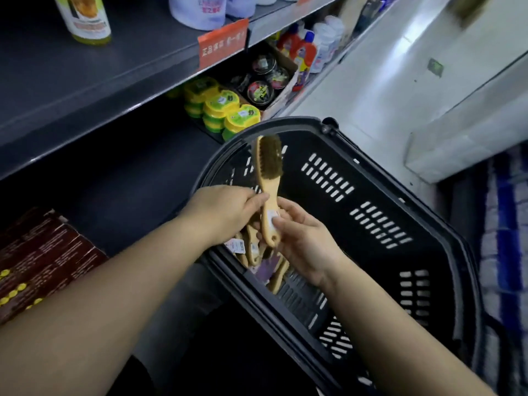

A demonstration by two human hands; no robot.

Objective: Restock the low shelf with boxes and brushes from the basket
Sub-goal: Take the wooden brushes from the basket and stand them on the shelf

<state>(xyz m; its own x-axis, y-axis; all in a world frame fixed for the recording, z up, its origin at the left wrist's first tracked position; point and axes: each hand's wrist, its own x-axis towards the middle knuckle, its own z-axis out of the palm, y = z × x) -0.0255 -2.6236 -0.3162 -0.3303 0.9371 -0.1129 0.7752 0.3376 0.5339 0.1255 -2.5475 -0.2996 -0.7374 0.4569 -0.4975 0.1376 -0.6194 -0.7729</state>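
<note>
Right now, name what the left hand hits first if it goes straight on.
The left hand pinches the brush; past it, probably the far wall of the basket, though depth is unclear.

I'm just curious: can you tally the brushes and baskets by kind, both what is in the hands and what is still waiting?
Raised brush, gripped by left hand and right hand: 1
Brushes in the basket: at least 2; they overlap, so the exact count is unclear
Basket: 1
Total: at least 4
</note>
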